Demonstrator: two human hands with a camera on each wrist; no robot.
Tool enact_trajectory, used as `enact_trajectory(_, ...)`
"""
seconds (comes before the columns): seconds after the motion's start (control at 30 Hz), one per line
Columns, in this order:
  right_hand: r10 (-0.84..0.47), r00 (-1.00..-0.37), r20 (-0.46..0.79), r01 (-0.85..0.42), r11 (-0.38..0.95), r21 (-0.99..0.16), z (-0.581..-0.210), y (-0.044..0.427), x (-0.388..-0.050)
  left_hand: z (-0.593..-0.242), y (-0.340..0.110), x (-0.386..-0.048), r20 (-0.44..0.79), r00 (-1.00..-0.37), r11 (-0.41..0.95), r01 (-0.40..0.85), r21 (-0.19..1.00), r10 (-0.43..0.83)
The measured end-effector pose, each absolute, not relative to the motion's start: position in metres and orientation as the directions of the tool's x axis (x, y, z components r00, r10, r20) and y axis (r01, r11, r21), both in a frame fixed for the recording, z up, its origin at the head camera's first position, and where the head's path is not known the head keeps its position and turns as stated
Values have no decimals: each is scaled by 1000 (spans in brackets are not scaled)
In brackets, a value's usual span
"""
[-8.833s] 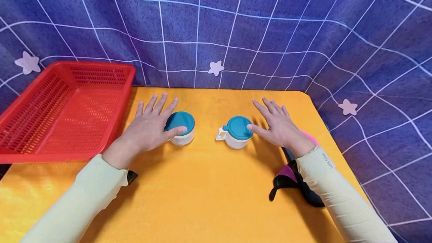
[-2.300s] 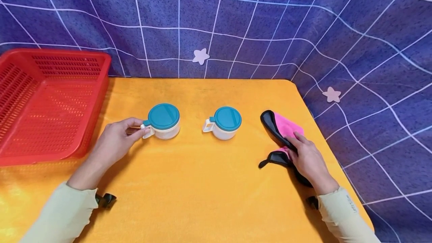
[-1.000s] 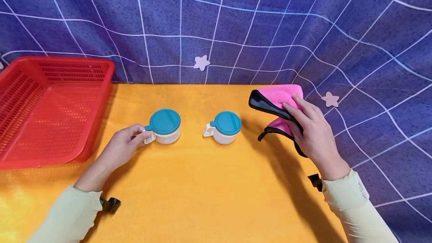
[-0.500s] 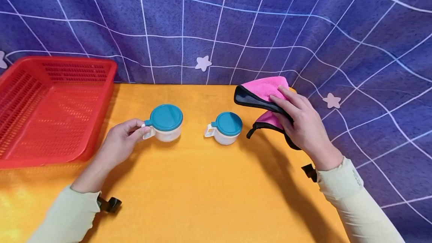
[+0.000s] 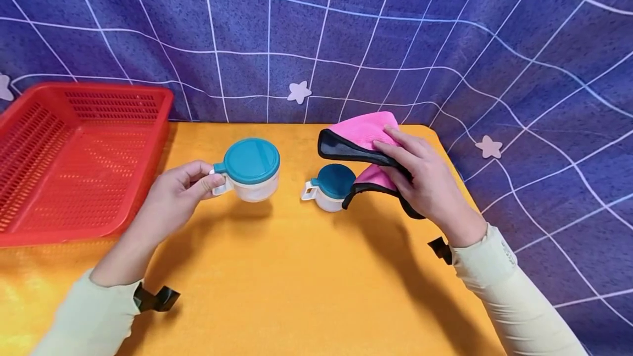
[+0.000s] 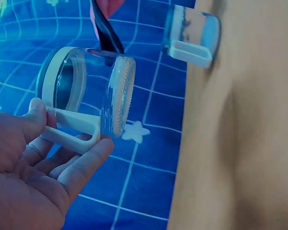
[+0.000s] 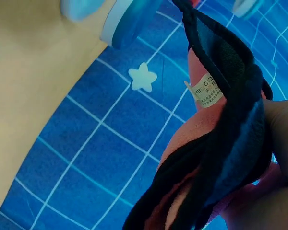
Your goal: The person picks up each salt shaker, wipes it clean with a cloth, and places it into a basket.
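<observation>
A blue curtain [image 5: 247,26] patterned with pale grid lines rises behind and to the right of a table [image 5: 277,290] covered in orange. At the table's left side, a red basket [image 5: 143,180] lies with its perforated walls and floor in view. Two forearms in pale sleeves reach in from the lower corners, the left sleeve [image 5: 84,317] and the right sleeve [image 5: 519,295] angled toward each other.

The right hand [image 5: 430,180], back upward, is raised above the table and bent inward, its fingers laid over a pink cloth [image 5: 366,128] edged in black and its thumb underneath, clamped on the fabric between them. The folded cloth sags in two layers toward the middle; its dangling corner overlaps the edge of the second jar in the head view, and whether they touch cannot be told.

Opposite, the left hand [image 5: 173,191] extends toward the center with the thumb nearest the person, thumb and fingers clamped on the white handle of a teal-lidded jar [image 5: 252,172]. The jar hangs upright and clear of the table, its shadow falling below. The left wrist view shows the thumb on one side of the handle and fingers beneath.

Between jar and cloth, a second jar [image 5: 328,202], smaller in appearance and also teal-lidded, stands upright on the table, handle pointing left. A black wrist device [image 5: 158,298] juts from the left cuff. A printed label [image 7: 209,91] shows among the cloth's folds.
</observation>
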State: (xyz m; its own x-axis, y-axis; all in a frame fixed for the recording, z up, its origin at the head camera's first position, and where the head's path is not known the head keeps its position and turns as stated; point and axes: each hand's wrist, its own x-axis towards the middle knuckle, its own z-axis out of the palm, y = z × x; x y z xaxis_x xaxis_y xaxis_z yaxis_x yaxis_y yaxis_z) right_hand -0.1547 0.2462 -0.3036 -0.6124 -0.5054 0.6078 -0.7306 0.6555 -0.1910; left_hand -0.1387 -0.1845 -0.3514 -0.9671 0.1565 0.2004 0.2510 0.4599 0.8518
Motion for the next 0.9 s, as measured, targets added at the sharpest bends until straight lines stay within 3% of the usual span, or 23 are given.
enact_trajectory(0.47,-578,-572,582,-796,562,-224,-313,228,-145,-319,-175,-123,271,-941,355,329,875,205)
enact_trajectory(0.9,-634,-539,555,-837,478,-267,-327,216,-128,-312,-165,-116,297,-926,325,362,874,232)
